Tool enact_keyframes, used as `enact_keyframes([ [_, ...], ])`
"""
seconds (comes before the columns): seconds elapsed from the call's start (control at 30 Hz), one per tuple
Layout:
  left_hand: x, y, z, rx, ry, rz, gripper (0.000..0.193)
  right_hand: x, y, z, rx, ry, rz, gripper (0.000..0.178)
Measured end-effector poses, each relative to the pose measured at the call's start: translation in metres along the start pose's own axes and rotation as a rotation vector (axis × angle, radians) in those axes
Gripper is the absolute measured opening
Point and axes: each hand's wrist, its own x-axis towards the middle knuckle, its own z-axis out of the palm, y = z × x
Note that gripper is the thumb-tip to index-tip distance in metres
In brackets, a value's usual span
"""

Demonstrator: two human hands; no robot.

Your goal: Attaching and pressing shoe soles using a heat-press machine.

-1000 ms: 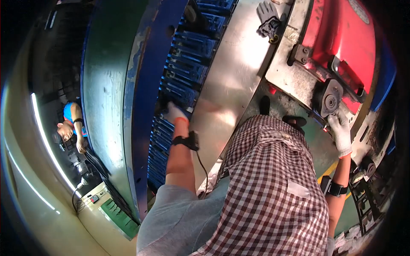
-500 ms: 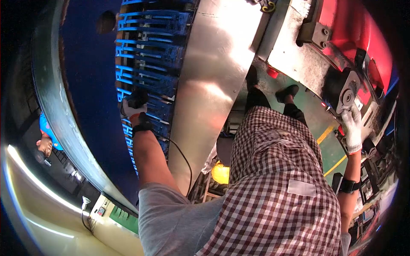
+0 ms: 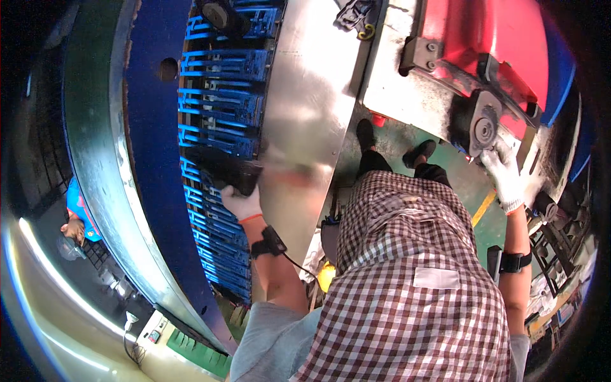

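My left hand (image 3: 244,202), in a pale glove, grips a dark shoe-like piece (image 3: 234,172) above a row of blue slats (image 3: 223,102). The piece is blurred, so its exact kind does not show. My right hand (image 3: 506,173), in a white knitted glove, has its fingers closed at the lower edge of a dark grey flat piece with a round ringed centre (image 3: 484,127). That piece stands against the red machine (image 3: 484,32). Another dark rounded piece (image 3: 223,16) lies on the slats farther away.
A wide shiny metal panel (image 3: 305,95) runs between the slats and my body. Left of the slats is a dark blue board (image 3: 156,127). Another person (image 3: 79,219) is at the far left. A black clip-like thing (image 3: 353,14) lies on the panel's far end.
My left hand has come back toward me from the slats, with the dark piece lifted in it. My right hand remains at the grey piece. The whole view has shifted.
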Motion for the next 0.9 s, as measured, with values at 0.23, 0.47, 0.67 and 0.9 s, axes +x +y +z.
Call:
enact_keyframes([
  [0.23, -0.097, 0.074, 0.122, -0.693, -0.762, -0.4, 0.071, 0.014, 0.027, 0.007, -0.055, 0.242, -0.331, 0.012],
  [0.47, -0.151, 0.131, 0.198, -0.488, -1.262, -0.465, 0.063, -0.033, -0.109, 0.016, -0.058, -0.228, -0.68, 0.083],
  [0.67, -0.262, 0.223, 0.341, -0.051, -1.52, -0.185, 0.111, -0.067, -0.112, -0.015, 0.304, 0.008, -0.521, 0.116],
  [0.9, -0.281, 0.321, 0.403, -0.018, -1.577, 0.53, 0.106, -0.049, -0.047, -0.101, -0.006, 0.724, -0.291, 0.089],
])
